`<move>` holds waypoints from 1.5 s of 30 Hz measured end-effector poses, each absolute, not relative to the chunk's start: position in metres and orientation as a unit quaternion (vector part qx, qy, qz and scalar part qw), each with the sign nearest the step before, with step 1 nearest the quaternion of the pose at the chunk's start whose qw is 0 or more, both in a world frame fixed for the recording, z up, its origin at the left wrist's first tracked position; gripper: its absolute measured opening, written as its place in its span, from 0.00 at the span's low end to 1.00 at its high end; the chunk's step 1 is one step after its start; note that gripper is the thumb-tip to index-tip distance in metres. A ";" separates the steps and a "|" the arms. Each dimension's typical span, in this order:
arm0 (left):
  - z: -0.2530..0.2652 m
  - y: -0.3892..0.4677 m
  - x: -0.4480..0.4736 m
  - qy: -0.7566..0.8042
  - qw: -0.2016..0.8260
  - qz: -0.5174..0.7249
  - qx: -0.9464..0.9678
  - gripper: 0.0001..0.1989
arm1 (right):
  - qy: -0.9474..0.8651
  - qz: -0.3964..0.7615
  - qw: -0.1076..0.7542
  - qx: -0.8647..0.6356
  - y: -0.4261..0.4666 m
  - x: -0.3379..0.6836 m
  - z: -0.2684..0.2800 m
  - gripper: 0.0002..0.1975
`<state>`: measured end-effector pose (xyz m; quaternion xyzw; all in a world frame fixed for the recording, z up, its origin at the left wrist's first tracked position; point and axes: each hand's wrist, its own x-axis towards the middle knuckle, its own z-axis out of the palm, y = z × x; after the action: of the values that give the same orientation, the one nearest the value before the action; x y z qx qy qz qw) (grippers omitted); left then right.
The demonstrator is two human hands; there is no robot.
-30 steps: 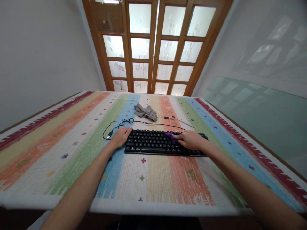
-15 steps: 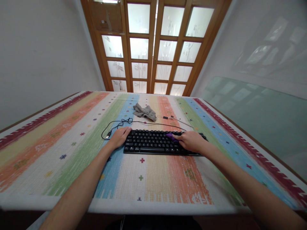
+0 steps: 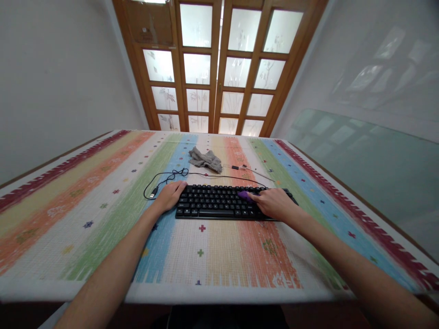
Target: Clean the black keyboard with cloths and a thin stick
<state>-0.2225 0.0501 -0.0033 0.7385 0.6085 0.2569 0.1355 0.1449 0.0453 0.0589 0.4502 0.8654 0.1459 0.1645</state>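
Observation:
A black keyboard [image 3: 212, 201] lies flat on the striped tablecloth in front of me. My left hand [image 3: 168, 196] is closed around its left end, thumb along the upper corner. Over the right part of the keys, my right hand [image 3: 274, 202] presses a small, soft purple wad [image 3: 245, 196] under its fingers. Whether the wad is cloth or putty I cannot tell. The right hand and wrist cover most of the keyboard's right end. From the back edge runs a thin black cable [image 3: 219, 176], looped at the left, its USB plug [image 3: 153, 192] beside my left hand.
Behind the keyboard lies a crumpled grey cloth [image 3: 206, 160]. To its right are a small dark piece [image 3: 235, 167] and a thin pale stick [image 3: 262, 175]. The striped tablecloth [image 3: 185, 256] covers the table, with a glass-paned wooden door [image 3: 217, 91] beyond.
The purple wad looks more bunched under my right fingers, which have barely shifted on the keys. My left hand stays on the keyboard's left end. The view has moved slightly.

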 end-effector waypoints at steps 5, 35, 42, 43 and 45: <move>-0.004 0.051 -0.223 0.606 0.135 0.258 0.740 0.27 | 0.870 0.147 0.155 0.444 0.045 0.148 0.056 0.28; -0.008 0.053 -0.225 0.599 0.133 0.260 0.746 0.27 | 0.845 0.117 -0.151 0.499 0.067 0.180 0.043 0.22; -0.006 0.052 -0.224 0.603 0.130 0.254 0.745 0.27 | 0.899 0.109 -0.015 0.424 0.065 0.162 0.038 0.24; -0.006 0.052 -0.224 0.604 0.129 0.254 0.745 0.27 | 0.903 0.108 0.011 0.416 0.064 0.161 0.037 0.25; -0.005 0.052 -0.223 0.605 0.128 0.253 0.744 0.27 | 0.901 0.109 0.052 0.416 0.062 0.161 0.039 0.26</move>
<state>-0.2233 0.0516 -0.0051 0.7440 0.6049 0.2535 0.1280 0.1608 0.0624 0.0387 0.4158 0.9014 0.1085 0.0524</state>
